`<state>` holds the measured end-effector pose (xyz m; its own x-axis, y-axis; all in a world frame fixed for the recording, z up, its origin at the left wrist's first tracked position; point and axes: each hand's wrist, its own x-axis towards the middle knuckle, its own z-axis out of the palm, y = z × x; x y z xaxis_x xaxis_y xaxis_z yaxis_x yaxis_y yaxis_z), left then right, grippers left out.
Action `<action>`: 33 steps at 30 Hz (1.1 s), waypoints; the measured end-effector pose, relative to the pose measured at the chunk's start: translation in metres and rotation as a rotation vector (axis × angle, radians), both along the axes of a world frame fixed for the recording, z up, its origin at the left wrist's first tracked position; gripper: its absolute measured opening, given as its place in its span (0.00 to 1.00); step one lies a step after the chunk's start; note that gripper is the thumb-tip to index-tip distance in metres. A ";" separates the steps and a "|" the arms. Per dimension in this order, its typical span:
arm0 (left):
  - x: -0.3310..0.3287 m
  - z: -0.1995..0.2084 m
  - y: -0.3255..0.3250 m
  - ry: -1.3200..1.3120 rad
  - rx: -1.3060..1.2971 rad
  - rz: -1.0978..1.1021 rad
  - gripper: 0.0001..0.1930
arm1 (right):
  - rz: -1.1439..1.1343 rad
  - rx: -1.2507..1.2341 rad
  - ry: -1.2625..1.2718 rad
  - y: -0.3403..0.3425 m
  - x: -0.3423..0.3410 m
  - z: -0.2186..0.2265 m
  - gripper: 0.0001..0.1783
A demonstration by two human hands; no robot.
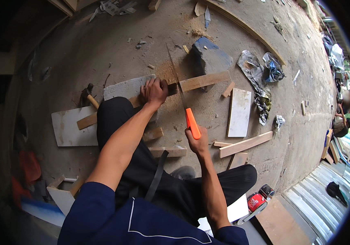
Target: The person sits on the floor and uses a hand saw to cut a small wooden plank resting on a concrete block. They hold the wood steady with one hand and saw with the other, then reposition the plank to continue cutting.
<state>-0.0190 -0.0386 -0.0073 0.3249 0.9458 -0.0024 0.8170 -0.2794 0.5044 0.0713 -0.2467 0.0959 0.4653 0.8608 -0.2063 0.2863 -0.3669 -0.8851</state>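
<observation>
A hand saw (pixel 191 120) with an orange handle and a long thin blade is gripped in my right hand (pixel 198 142). Its blade crosses a narrow wooden strip (pixel 205 80), pointing away from me. My left hand (pixel 155 92) presses on that strip just left of the blade, fingers curled over it. The strip runs from beside my left knee to a blue-grey block (pixel 214 57), which lies under its right part. A white board (pixel 129 87) lies beside my left hand. Sawdust is scattered around the blade; how deep the cut goes I cannot tell.
A hammer (pixel 89 97) and a larger white board (pixel 72 130) lie at left. On the right are another white board (pixel 239 113), wood offcuts (pixel 246 144) and crumpled plastic (pixel 251 65). A red power tool (pixel 257 202) sits at lower right. Farther right, another person (pixel 341 126) is visible.
</observation>
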 end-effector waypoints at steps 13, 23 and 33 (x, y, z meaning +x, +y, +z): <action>0.030 -0.028 0.021 0.120 -0.121 0.400 0.26 | 0.031 -0.067 -0.030 0.015 0.004 0.034 0.10; 0.035 0.007 0.020 0.161 -0.235 0.365 0.25 | 0.021 -0.148 0.045 -0.006 0.005 0.046 0.10; 0.038 0.007 0.020 0.132 -0.161 0.371 0.21 | -0.001 -0.208 0.050 -0.005 0.013 0.076 0.11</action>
